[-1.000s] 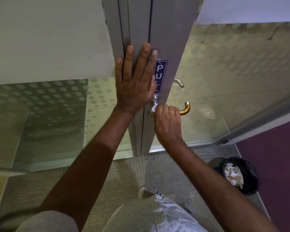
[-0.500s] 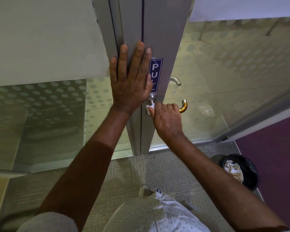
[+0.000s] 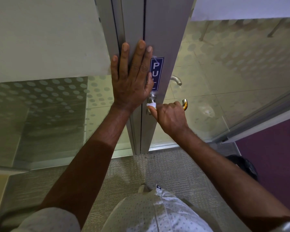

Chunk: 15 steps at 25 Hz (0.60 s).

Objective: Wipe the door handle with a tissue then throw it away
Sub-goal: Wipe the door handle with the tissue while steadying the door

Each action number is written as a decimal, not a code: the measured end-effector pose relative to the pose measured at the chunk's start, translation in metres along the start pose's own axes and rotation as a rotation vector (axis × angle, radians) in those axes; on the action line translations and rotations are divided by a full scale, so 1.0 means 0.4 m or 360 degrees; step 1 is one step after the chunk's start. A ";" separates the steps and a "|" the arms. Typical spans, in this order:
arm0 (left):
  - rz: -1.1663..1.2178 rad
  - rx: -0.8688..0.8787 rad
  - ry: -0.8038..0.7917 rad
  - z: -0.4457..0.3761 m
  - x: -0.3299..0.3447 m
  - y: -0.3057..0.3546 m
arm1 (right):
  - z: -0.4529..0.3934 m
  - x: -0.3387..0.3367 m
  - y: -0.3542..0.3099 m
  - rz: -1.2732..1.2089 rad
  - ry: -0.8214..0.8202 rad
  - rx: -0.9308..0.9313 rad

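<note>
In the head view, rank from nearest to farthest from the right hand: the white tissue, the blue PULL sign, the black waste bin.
Measured from the right hand:
1. White tissue, in its grip at the handle's base.
2. Blue PULL sign, above on the grey door frame.
3. Black waste bin, on the floor, lower right.

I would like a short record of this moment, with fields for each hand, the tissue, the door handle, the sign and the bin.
left hand: flat on the metal door frame, fingers spread, holding nothing
right hand: closed around the door handle, tissue inside the grip
tissue: white, a small part shows at the thumb side
door handle: curved end sticks out past the fingers
sign: blue, letters P, U, L visible, partly covered by the left hand
bin: black, on the floor at lower right, mostly behind the right arm
</note>
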<state>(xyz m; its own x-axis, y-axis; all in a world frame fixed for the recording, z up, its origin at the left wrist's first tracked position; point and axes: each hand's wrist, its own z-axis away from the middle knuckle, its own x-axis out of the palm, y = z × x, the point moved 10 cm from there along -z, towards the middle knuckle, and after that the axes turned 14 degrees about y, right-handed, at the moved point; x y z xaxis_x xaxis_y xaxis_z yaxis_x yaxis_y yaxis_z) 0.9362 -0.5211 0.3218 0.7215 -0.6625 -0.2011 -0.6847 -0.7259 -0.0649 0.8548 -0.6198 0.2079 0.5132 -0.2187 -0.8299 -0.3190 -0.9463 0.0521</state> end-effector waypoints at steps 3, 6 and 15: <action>0.0021 0.0010 0.0019 0.001 -0.007 0.002 | 0.060 -0.003 0.016 -0.0088 0.0184 -0.0118; 0.0073 0.0024 0.0017 -0.002 -0.011 0.006 | 0.098 0.010 0.046 -0.0062 0.0221 -0.0281; 0.0099 -0.0053 -0.0029 -0.006 -0.007 -0.004 | 0.022 0.013 0.054 -0.0023 0.0022 -0.0247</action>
<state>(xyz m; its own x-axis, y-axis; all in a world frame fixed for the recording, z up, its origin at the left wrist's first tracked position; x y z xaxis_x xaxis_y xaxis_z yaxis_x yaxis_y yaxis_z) 0.9354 -0.5185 0.3249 0.6757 -0.7031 -0.2215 -0.7240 -0.6896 -0.0195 0.8434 -0.6392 0.1999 0.5281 -0.2070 -0.8235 -0.1851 -0.9746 0.1263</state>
